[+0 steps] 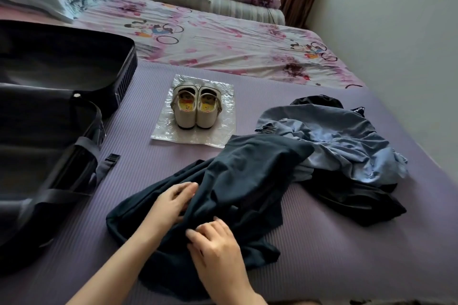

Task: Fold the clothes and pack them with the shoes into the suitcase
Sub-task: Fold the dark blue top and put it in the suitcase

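Dark garment crumpled on the bed, under both hands — long axis near-left to far-right. Left hand fingers pinch a fold; right hand fingers curl onto cloth, hold unclear. Open suitcase lies leftward — left hand nearer.

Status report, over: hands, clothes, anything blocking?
Left hand and right hand grip dark garment, unfolded. Shoes on plastic sheet, suitcase open. Nothing blocking.

head-worn view, angled down, near bed
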`<act>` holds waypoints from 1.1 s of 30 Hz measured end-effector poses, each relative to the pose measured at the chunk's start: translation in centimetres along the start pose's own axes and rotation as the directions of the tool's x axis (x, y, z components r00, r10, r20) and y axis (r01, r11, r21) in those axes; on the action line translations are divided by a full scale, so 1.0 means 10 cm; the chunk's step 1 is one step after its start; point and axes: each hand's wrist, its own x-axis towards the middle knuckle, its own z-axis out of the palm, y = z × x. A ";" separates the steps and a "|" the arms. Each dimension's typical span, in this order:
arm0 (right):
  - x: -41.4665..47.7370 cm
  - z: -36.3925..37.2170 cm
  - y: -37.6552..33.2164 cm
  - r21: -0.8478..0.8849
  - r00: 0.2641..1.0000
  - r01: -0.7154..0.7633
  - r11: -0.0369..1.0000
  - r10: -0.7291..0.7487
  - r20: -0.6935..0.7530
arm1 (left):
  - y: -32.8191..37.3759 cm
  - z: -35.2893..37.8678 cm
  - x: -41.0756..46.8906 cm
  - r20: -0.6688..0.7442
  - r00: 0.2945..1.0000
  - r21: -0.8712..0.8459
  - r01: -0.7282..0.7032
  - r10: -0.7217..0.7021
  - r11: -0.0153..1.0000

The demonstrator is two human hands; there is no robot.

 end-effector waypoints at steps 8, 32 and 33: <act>0.25 -0.55 0.68 0.104 0.926 -0.338 0.935 0.350 -0.142 | 0.00 -0.23 0.13 -0.276 0.932 0.023 -0.238 0.235 0.971; -0.43 -0.39 0.22 0.063 0.995 0.092 0.994 -0.089 -0.053 | -0.21 -0.57 -0.26 -0.384 0.896 0.402 -0.053 0.220 0.914; -0.48 -0.35 0.21 0.042 0.995 0.095 0.995 -0.094 -0.028 | -0.20 -0.57 -0.26 -0.376 0.894 0.413 -0.074 0.244 0.908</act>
